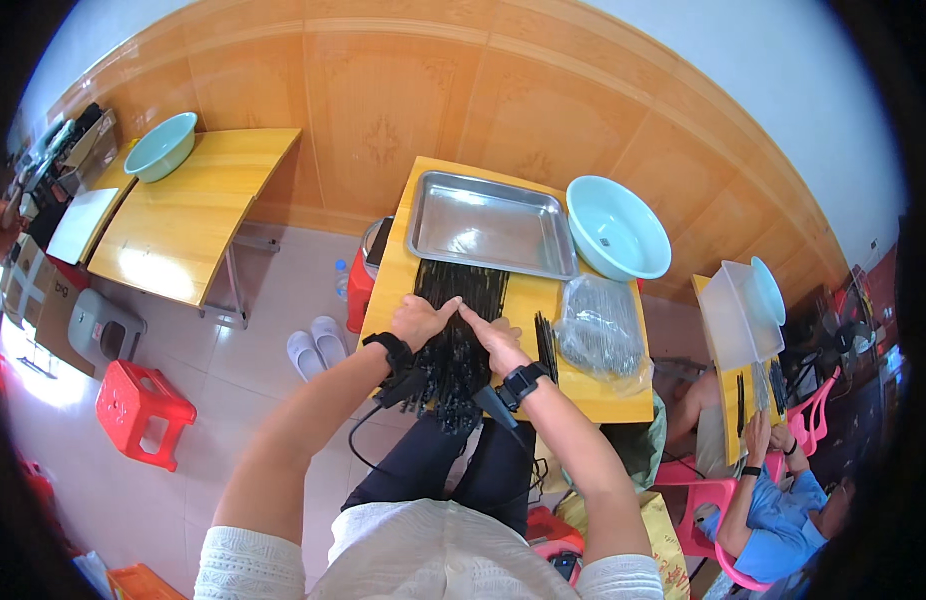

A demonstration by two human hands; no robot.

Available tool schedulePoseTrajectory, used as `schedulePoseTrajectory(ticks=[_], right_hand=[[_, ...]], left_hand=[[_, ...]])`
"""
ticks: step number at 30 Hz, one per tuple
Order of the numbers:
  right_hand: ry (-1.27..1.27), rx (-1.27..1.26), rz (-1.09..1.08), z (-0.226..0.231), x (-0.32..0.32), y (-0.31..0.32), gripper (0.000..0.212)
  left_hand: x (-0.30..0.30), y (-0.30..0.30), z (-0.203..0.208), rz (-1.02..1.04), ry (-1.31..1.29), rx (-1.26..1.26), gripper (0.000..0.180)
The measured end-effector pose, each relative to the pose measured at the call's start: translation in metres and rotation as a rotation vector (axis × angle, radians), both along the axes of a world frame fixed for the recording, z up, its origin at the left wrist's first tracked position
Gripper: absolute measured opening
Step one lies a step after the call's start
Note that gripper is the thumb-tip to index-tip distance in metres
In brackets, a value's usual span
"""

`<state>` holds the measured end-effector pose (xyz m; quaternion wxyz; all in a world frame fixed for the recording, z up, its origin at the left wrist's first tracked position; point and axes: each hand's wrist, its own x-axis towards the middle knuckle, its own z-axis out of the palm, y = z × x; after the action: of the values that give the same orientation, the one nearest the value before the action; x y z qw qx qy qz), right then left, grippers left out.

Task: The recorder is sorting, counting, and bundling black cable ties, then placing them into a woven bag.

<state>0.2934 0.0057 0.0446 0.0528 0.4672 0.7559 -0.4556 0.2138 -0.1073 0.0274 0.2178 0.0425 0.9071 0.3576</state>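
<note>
A thick bundle of thin black strands or rods [461,285] lies over the near edge of the yellow table [385,290], its lower ends hanging in a dense tuft above my legs. My left hand [420,321] is closed around the bundle's left side. My right hand [496,342] grips its right side, and the two thumbs almost meet on top. The fingers under the bundle are hidden. A smaller group of black rods [545,345] lies just right of my right hand. Beyond the bundle rests a shallow metal tray [493,222].
A light blue basin [618,228] and a clear plastic bag of thin rods [599,328] are on the table's right. Red stools [143,412] and white slippers [316,347] are on the floor at left. A person in blue [778,515] works at another table on the right.
</note>
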Motion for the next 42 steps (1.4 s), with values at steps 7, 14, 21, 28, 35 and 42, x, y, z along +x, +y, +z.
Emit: schedulePoseTrajectory(ticks=[7, 14, 21, 28, 35, 42], right_hand=[[0.101, -0.062, -0.062, -0.001, 0.006, -0.013, 0.091], [0.259, -0.134, -0.136, -0.018, 0.011, -0.015, 0.087], [0.374, -0.258, -0.142, -0.034, 0.011, -0.008, 0.083], [0.444, -0.471, -0.134, -0.048, 0.020, -0.006, 0.078], [0.525, -0.473, -0.187, -0.032, 0.034, -0.016, 0.055], [0.614, -0.698, -0.225, -0.012, 0.048, -0.014, 0.054]], left_hand=[[0.014, 0.005, -0.011, 0.058, 0.105, 0.022, 0.087], [0.024, 0.006, -0.007, 0.091, 0.020, 0.111, 0.083], [0.036, 0.002, -0.007, 0.139, -0.229, 0.553, 0.077], [0.052, -0.005, 0.022, 0.178, -0.444, 0.666, 0.066], [0.064, -0.009, 0.033, 0.193, -0.495, 0.733, 0.061], [0.071, -0.004, 0.020, 0.118, -0.425, 0.797, 0.057]])
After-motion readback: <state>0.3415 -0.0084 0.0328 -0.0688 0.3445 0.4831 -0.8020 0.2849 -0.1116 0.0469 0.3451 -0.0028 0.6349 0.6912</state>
